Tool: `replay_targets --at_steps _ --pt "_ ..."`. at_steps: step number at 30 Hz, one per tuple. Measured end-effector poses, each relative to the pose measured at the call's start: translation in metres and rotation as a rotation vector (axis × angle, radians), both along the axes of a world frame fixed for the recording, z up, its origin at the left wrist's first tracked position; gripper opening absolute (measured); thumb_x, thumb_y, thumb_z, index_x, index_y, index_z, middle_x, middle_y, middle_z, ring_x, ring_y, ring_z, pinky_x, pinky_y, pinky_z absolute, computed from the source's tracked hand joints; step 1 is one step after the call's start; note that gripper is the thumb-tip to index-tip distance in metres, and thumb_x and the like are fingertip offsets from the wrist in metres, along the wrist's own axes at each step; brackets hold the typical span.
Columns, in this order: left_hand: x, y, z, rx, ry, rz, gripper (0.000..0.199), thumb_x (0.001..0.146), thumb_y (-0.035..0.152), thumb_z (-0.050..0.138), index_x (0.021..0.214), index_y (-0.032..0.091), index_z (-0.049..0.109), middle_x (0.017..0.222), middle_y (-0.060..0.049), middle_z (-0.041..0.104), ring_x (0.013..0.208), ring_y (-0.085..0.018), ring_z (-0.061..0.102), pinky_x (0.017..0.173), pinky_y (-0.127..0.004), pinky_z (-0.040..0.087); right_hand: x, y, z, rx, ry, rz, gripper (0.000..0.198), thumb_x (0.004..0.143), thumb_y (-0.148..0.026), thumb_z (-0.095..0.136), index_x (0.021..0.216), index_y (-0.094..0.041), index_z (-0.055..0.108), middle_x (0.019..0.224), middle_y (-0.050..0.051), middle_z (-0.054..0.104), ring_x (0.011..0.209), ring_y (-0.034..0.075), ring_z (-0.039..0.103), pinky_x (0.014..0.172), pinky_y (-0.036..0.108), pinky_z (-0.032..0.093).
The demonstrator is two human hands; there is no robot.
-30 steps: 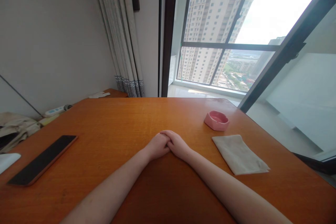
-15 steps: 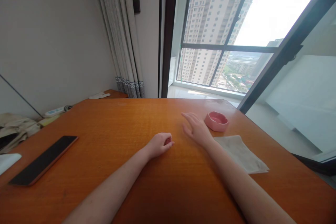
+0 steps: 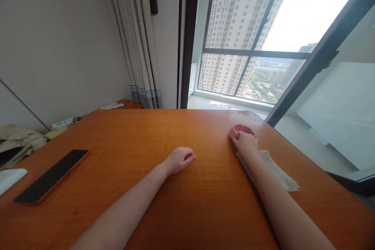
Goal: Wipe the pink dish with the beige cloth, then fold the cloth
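At the far right of the table, my right hand grips the near side of a pink ashtray, a low bowl with a notched rim. The thumb is at its left side, and the other fingertips are partly hidden by the hand. Under my right forearm lies a folded pale cloth, partly covered by the arm. My left hand rests near the middle of the table, fingers curled in a loose fist with the thumb pointing right. Nothing shows in it.
A long flat black object with an orange-brown edge lies on the left of the wooden table. Beyond it are a white object at the left edge, a power strip and crumpled beige fabric.
My right hand has moved right from the open table onto the ashtray and closed on its near side. My left hand stays almost where it was, still curled.
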State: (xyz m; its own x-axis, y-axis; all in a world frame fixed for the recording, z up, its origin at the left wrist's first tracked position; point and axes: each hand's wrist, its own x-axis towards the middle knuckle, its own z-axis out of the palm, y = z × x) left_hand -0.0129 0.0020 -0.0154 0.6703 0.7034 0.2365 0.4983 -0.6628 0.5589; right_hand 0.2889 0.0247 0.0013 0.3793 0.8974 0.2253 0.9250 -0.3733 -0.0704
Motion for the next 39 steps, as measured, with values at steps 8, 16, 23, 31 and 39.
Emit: replay_targets --at_steps 8,16,23,31,39 --pt "0.0 0.0 0.001 0.132 -0.128 0.149 0.016 0.085 0.027 0.043 0.088 0.017 0.055 0.085 -0.004 0.058 0.079 -0.015 0.054 0.075 -0.027 0.043 -0.031 -0.004 0.008 0.192 -0.017 0.285 0.023 0.086 -0.037 0.047 0.078 -0.017 0.056 0.09 0.011 0.065 0.092 0.026 0.053 0.095 0.043 0.031" --pt "-0.008 -0.001 0.019 0.597 0.072 0.238 0.044 0.083 0.024 0.049 0.126 0.022 0.042 0.133 -0.011 0.043 0.136 -0.028 0.017 0.109 -0.056 0.009 -0.13 -0.034 0.005 0.351 0.136 0.912 0.011 0.086 -0.031 0.051 0.079 -0.023 0.056 0.078 0.004 0.06 0.084 0.023 0.049 0.106 0.05 0.022" --pt "-0.022 0.003 0.033 0.543 0.137 0.201 0.015 0.082 0.034 0.052 0.083 0.019 0.051 0.096 -0.007 0.054 0.098 -0.022 0.049 0.097 -0.044 0.038 -0.132 -0.043 -0.002 0.438 0.259 1.124 0.027 0.086 -0.031 0.048 0.112 -0.022 0.054 0.11 0.009 0.059 0.114 0.023 0.047 0.109 0.051 0.022" --pt "-0.116 0.044 0.03 0.489 0.291 0.923 0.031 0.076 0.043 0.056 0.091 0.016 0.055 0.091 -0.011 0.057 0.094 -0.03 0.049 0.084 -0.042 0.04 -0.116 -0.023 -0.019 0.289 0.341 0.865 0.045 0.083 -0.023 0.045 0.128 -0.018 0.041 0.117 0.01 0.058 0.112 0.022 0.05 0.11 0.054 0.016" --pt "-0.16 0.053 0.012 0.411 0.443 1.037 0.041 0.075 0.045 0.051 0.101 0.014 0.057 0.097 -0.014 0.061 0.091 -0.031 0.052 0.082 -0.041 0.039 -0.117 -0.025 -0.02 0.215 0.326 0.901 0.032 0.082 -0.02 0.047 0.113 -0.021 0.053 0.112 0.007 0.06 0.11 0.02 0.052 0.11 0.055 0.012"
